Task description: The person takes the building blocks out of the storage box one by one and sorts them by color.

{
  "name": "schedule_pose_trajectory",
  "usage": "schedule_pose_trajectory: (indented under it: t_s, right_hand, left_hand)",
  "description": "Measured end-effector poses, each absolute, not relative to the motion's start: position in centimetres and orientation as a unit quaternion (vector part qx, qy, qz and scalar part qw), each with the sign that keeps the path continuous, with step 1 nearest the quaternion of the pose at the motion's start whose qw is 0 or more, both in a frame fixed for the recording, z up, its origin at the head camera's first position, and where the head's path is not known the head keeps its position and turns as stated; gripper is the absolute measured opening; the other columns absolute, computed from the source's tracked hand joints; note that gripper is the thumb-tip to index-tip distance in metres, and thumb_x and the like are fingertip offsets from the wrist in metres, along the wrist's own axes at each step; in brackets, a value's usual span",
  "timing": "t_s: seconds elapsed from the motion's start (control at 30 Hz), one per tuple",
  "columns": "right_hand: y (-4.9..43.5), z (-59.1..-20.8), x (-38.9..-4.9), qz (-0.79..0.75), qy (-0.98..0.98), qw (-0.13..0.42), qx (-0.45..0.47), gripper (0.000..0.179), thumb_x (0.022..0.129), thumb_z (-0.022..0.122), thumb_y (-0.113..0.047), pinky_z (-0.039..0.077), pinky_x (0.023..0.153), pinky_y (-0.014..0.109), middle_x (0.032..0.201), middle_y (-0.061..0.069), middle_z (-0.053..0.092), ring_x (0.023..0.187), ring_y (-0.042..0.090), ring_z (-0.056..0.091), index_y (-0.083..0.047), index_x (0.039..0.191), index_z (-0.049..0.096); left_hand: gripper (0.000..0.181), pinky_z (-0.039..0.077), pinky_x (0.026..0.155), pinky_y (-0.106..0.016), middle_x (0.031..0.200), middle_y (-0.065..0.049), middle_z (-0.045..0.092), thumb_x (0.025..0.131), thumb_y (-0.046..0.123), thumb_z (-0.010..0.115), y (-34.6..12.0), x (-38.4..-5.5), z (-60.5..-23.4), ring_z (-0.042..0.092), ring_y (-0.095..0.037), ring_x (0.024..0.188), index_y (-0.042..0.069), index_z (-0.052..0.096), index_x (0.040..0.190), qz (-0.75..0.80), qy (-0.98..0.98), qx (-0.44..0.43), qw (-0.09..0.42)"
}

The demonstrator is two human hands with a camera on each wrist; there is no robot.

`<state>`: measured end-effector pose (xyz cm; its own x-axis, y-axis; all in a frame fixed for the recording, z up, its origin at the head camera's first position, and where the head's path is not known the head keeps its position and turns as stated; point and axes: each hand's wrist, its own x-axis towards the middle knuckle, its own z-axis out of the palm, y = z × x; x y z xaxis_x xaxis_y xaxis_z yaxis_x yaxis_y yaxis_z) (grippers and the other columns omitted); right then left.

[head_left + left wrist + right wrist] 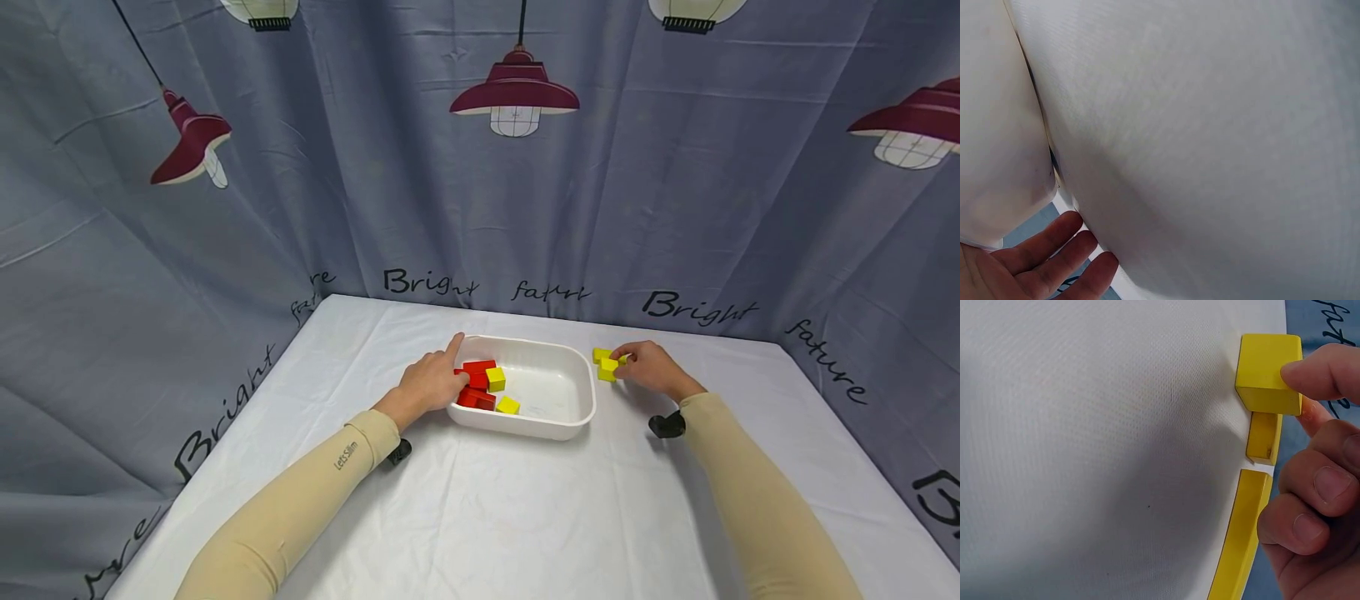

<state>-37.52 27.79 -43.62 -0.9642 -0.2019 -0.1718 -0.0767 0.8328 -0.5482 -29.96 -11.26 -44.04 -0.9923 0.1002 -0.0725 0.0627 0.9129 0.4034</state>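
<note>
My left hand grips the left end of a white plastic container, thumb inside and index finger along the rim. In the left wrist view, its other fingers lie outside the container wall. Red blocks crowd the container's left end, beside a yellow cube and another yellow block. To the right of the container, my right hand pinches a yellow cube between thumb and index finger. Close behind that cube are a small yellow block and a longer-looking yellow block.
A white cloth covers the table. Grey-blue curtains with printed lamps and lettering stand along its back and sides. A black wrist device sits under the right wrist, and another under the left.
</note>
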Motion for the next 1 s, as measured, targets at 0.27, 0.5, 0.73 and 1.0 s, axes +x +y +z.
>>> schedule_pose_trajectory:
  t_s: [0.27, 0.5, 0.73, 1.0]
  right_hand:
    - [27.8, -43.6, -37.4, -0.278, 0.952, 0.105, -0.069, 0.044, 0.089, 0.071, -0.018, 0.038, 0.07, 0.034, 0.092, 0.01, 0.05, 0.084, 0.024, 0.047, -0.001, 0.129, 0.062]
    - [27.2, -42.5, -36.9, -0.279, 0.952, 0.091, -0.082, 0.04, 0.089, 0.07, -0.016, 0.035, 0.064, 0.033, 0.08, 0.006, 0.045, 0.075, 0.022, 0.044, -0.001, 0.127, 0.063]
    - [26.1, -41.0, -36.6, -0.288, 0.947, 0.077, -0.121, 0.031, 0.09, 0.07, -0.014, 0.034, 0.061, 0.032, 0.071, 0.003, 0.042, 0.067, 0.021, 0.041, -0.002, 0.119, 0.068]
    - [24.7, -39.8, -36.3, -0.284, 0.942, 0.07, -0.161, 0.025, 0.088, 0.073, -0.018, 0.033, 0.059, 0.031, 0.07, 0.003, 0.043, 0.065, 0.021, 0.042, -0.009, 0.111, 0.072]
  left_hand:
    - [0.074, 0.051, 0.095, -0.049, 0.136, -0.012, 0.059, 0.096, 0.035, 0.048, -11.3, -29.9, -44.0, 0.058, -0.027, 0.117, 0.025, 0.016, 0.162, 0.202, 0.978, 0.044, 0.043]
    - [0.074, 0.051, 0.095, -0.049, 0.136, -0.012, 0.059, 0.096, 0.035, 0.047, -11.4, -29.9, -44.1, 0.058, -0.027, 0.118, 0.025, 0.015, 0.162, 0.203, 0.977, 0.045, 0.045]
    - [0.074, 0.051, 0.096, -0.049, 0.137, -0.013, 0.059, 0.096, 0.036, 0.047, -11.4, -29.9, -44.1, 0.058, -0.027, 0.118, 0.024, 0.015, 0.162, 0.202, 0.978, 0.043, 0.044]
    - [0.074, 0.052, 0.095, -0.05, 0.136, -0.012, 0.059, 0.096, 0.035, 0.048, -11.4, -30.0, -44.2, 0.058, -0.027, 0.117, 0.024, 0.016, 0.162, 0.204, 0.977, 0.045, 0.042]
